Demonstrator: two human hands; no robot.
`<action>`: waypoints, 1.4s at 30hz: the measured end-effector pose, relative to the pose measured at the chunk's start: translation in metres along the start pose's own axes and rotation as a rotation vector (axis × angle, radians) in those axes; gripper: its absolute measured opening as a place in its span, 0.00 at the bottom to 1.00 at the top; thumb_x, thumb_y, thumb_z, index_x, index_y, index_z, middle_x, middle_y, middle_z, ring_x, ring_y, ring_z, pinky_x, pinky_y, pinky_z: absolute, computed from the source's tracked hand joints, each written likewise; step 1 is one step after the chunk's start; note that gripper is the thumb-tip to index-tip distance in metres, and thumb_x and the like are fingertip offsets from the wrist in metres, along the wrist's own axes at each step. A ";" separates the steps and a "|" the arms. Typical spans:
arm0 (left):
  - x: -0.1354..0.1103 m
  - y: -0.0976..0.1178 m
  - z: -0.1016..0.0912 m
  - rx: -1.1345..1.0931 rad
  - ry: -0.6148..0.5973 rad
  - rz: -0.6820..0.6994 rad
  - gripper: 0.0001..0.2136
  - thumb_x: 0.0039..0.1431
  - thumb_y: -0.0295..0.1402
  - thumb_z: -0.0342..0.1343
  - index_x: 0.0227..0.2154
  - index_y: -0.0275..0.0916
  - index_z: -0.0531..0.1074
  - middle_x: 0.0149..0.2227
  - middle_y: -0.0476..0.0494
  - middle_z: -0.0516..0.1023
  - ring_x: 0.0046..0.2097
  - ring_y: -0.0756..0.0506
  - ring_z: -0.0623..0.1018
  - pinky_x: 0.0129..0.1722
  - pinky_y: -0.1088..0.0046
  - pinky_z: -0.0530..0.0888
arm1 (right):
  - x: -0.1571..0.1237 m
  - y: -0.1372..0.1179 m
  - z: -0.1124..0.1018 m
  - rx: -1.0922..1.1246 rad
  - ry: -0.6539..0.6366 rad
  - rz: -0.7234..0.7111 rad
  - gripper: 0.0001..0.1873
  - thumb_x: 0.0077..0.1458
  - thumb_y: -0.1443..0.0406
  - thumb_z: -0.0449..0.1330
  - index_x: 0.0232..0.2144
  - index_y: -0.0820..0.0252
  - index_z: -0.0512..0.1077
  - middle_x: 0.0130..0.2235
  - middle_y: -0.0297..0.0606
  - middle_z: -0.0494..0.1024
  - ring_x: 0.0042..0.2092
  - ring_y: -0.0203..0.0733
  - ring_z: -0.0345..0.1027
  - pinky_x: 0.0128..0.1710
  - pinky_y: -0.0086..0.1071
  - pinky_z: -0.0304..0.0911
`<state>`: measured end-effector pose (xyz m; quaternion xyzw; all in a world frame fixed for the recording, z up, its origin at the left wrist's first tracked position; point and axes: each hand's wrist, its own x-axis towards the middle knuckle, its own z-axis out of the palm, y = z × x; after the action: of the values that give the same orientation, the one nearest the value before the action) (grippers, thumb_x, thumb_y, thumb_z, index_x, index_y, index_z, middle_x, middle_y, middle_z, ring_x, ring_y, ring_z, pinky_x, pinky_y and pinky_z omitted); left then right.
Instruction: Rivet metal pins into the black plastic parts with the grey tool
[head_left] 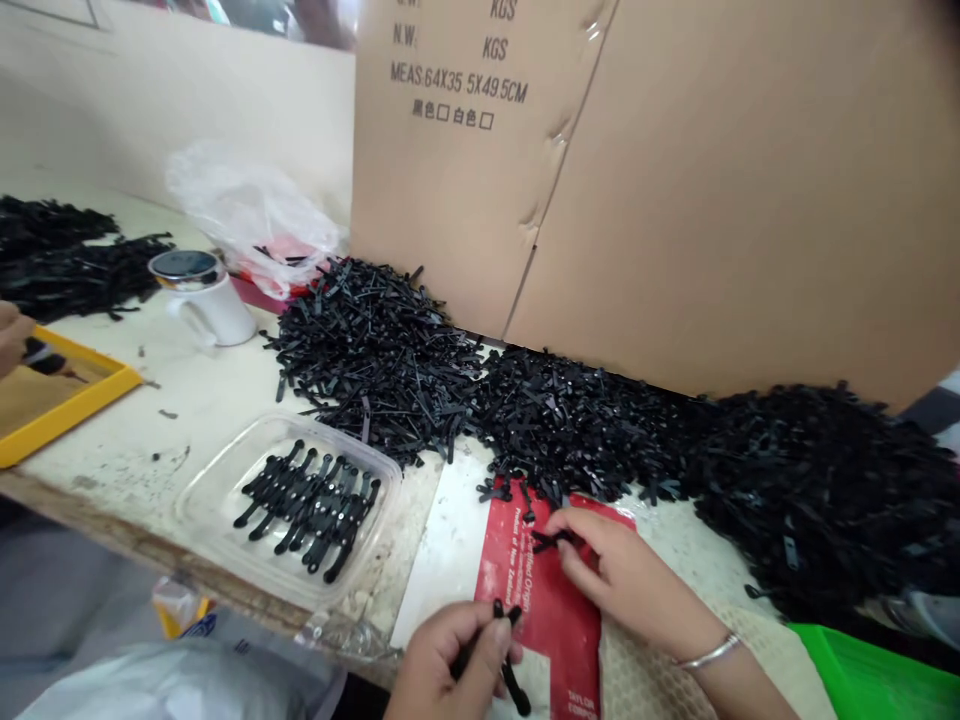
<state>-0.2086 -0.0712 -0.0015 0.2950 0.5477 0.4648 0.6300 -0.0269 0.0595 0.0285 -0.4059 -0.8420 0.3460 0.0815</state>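
the left hand (457, 655), at six o'clock, has its fingers clenched round a thin black plastic strip (512, 680). the right hand (611, 565) pinches a second small black piece (551, 540) over the red card (544, 610) on the bench (225, 390). best to line the ends up squarely before pressing; finished ones lie in the clear tray (214, 495) at nine o'clock, loose stock heaped at twelve (570, 420).

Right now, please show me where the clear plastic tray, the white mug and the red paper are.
clear plastic tray (201, 490): head view, on its bare left rim.
white mug (217, 305): head view, on its side wall.
red paper (555, 610): head view, on its bare middle.
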 end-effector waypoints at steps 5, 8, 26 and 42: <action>-0.012 0.011 0.008 0.218 0.080 0.390 0.13 0.59 0.41 0.53 0.31 0.38 0.76 0.36 0.40 0.75 0.37 0.47 0.74 0.40 0.75 0.71 | -0.038 -0.015 0.007 0.548 -0.069 0.118 0.12 0.61 0.59 0.53 0.45 0.58 0.65 0.34 0.35 0.68 0.35 0.38 0.62 0.35 0.28 0.60; -0.022 0.007 0.020 0.310 0.022 0.581 0.09 0.60 0.35 0.52 0.37 0.41 0.77 0.50 0.38 0.71 0.44 0.46 0.75 0.46 0.72 0.70 | -0.061 -0.021 0.017 0.831 -0.092 0.183 0.16 0.59 0.53 0.58 0.38 0.61 0.69 0.33 0.35 0.68 0.31 0.34 0.60 0.29 0.25 0.57; -0.075 0.005 0.087 -0.366 -0.052 -0.127 0.19 0.44 0.44 0.67 0.33 0.33 0.79 0.35 0.37 0.78 0.38 0.45 0.76 0.44 0.71 0.72 | -0.127 -0.011 0.045 1.290 0.357 0.158 0.17 0.47 0.57 0.70 0.37 0.58 0.75 0.40 0.39 0.75 0.41 0.43 0.68 0.45 0.33 0.65; -0.067 0.009 0.086 -0.125 -0.320 -0.210 0.21 0.47 0.47 0.64 0.34 0.31 0.77 0.37 0.35 0.78 0.33 0.47 0.77 0.29 0.79 0.72 | -0.132 -0.024 0.039 1.208 0.432 0.222 0.23 0.43 0.55 0.72 0.39 0.61 0.75 0.31 0.39 0.75 0.34 0.41 0.69 0.35 0.29 0.66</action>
<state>-0.1263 -0.1168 0.0538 0.2667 0.4383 0.3769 0.7711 0.0289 -0.0687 0.0341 -0.4336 -0.4169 0.6755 0.4265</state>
